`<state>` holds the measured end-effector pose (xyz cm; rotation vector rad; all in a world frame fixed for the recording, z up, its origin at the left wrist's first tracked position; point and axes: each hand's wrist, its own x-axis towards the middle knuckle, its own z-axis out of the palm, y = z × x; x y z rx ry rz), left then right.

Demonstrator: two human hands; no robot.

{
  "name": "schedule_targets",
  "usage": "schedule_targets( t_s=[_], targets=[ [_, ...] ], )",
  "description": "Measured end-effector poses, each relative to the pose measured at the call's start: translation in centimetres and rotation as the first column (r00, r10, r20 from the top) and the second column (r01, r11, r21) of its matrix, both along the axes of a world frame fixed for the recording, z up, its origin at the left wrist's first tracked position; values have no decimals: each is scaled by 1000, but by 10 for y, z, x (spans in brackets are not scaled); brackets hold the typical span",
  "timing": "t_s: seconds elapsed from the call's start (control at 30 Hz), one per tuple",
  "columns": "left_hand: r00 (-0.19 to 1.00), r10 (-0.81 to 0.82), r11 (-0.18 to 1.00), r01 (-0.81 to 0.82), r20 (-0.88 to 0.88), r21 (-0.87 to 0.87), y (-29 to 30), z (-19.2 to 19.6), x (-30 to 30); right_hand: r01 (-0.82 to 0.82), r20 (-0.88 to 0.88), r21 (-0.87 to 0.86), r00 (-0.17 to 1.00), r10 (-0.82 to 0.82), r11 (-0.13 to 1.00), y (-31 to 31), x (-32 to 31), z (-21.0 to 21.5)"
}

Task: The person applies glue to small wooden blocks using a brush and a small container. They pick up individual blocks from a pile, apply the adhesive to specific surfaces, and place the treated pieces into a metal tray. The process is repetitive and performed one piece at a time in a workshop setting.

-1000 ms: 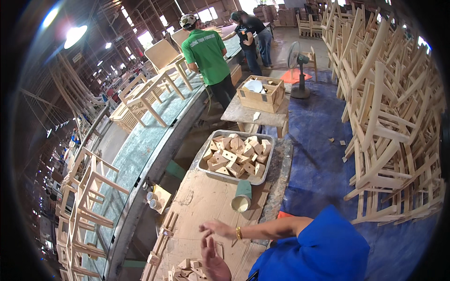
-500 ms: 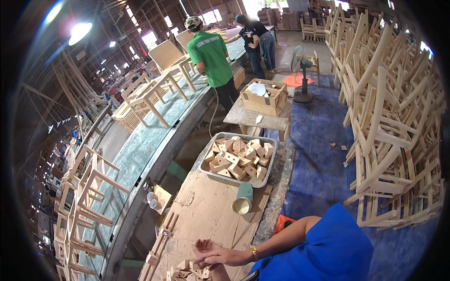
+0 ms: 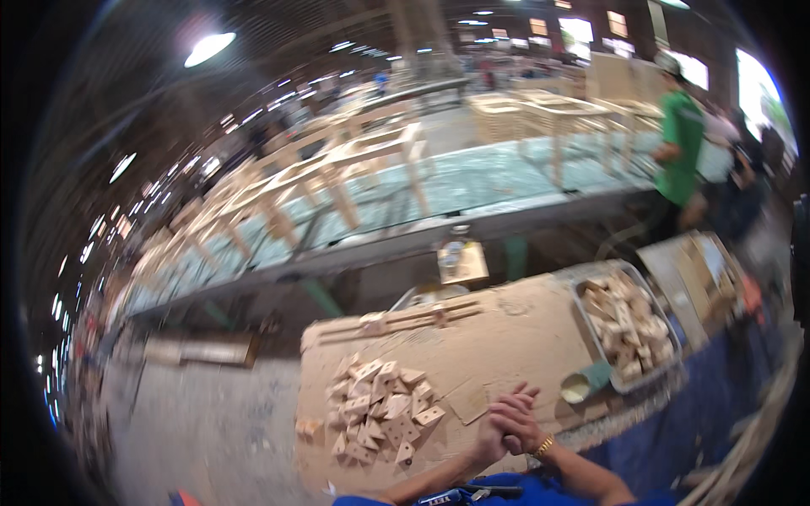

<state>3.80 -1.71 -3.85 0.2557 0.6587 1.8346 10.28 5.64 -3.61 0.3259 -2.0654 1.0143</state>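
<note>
Moved right, away from the heap of small wood blocks (image 3: 384, 409) lying every which way on the cardboard (image 3: 523, 333), and pressed left hand (image 3: 493, 437) and right hand (image 3: 525, 427) together in a tight grip, with the left hand nearer the heap.

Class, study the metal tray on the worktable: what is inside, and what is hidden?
The metal tray holds a heap of pale wooden blocks. The heap hides its lower layers and most of the tray's floor.
</note>
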Motion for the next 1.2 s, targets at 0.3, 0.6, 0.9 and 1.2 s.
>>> schedule_targets(
  t_s=[0.3,0.6,0.9,1.2],
  targets=[
    [266,191,947,204,-945,249,5,82,12,222,205,-974,951,231,-52,89,-13,-49],
    [-357,436,863,-92,-826,496,3,-18,-16,20,-18,-999,753,657,-50,19,30,-43],
    [204,-70,918,-370,-976,-143,-51,-96,-35,527,599,-798,640,481,293,32,82,-74],
    [430,-148,840,-420,-890,-343,-74,-114,-2,81,920,-43,391,8,996,19,94,-76]
  ],
)
